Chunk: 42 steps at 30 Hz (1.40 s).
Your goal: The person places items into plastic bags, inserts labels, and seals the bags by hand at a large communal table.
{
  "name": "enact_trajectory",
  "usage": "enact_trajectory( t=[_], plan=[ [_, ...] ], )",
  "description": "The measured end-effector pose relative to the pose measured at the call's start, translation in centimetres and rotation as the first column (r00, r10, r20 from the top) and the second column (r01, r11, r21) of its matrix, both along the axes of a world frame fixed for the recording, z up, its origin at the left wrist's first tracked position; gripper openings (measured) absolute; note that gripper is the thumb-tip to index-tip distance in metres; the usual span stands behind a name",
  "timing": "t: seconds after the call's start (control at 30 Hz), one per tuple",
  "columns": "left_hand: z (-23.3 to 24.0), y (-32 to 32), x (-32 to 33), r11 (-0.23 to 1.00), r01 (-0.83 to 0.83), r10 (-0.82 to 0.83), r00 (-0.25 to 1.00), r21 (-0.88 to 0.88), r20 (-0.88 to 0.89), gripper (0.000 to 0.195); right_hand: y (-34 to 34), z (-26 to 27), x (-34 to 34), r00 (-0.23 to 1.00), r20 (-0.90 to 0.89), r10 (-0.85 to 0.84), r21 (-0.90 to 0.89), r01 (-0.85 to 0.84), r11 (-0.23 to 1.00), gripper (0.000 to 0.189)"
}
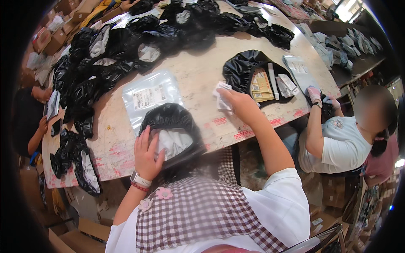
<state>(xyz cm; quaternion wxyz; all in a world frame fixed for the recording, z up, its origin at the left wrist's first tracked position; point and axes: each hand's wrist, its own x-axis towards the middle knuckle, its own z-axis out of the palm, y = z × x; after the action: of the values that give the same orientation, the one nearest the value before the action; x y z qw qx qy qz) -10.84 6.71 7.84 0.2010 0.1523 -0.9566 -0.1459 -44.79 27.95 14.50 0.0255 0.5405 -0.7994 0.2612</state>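
My left hand [148, 151] lies with fingers spread on a black elasticated fabric cover [167, 117], whose opening shows white lining. Beneath the cover's far side is a stack of clear plastic bags [126, 91] with a printed label. Farther right, my right hand [237, 102] pinches a small bundle of white tags or cards [224, 98] above the table. Just beyond that hand sits a second black elasticated cover [243, 68], open like a bowl. Inside it are yellow printed cards [262, 85] and white tags [285, 84].
Black covers [196, 19] heap along the table's [196, 66] far and left sides. At right, a co-worker in gloves [316, 98] handles black material beside grey plastic bags [299, 71]. Another person's hands [44, 123] are at the left edge, near a phone [56, 127]. Cardboard boxes [95, 227] stand below.
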Motion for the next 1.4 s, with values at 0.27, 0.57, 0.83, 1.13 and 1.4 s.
enact_trajectory(
  t=[0.27,0.57,0.83,1.13,1.4],
  plan=[
    [0.2,0.3,-0.3,1.000,-0.005,0.004,1.000,-0.022,-0.010,0.059,8.5,-4.1,-10.0,0.867,-0.290,-0.404,-0.098,0.393,0.914,0.035],
    [0.2,0.2,-0.1,1.000,-0.004,0.004,0.999,0.016,-0.050,0.056,9.1,-6.5,-10.6,0.879,-0.409,-0.245,-0.110,0.219,0.970,0.015],
    [5.0,-0.1,-2.2,1.000,0.005,-0.003,0.986,0.012,-0.165,0.056,8.2,-5.7,-11.1,0.909,-0.407,-0.092,0.094,0.141,0.986,0.033],
    [0.6,2.9,-5.1,0.982,0.162,-0.141,0.972,-0.097,0.190,0.078,9.2,-7.0,-11.2,0.905,-0.343,-0.251,-0.077,0.239,0.968,0.010],
    [0.4,2.6,-4.8,0.984,0.172,-0.165,0.979,-0.045,0.120,0.073,3.0,6.9,1.5,0.893,-0.263,-0.366,-0.004,0.378,0.926,0.014]
  ],
)
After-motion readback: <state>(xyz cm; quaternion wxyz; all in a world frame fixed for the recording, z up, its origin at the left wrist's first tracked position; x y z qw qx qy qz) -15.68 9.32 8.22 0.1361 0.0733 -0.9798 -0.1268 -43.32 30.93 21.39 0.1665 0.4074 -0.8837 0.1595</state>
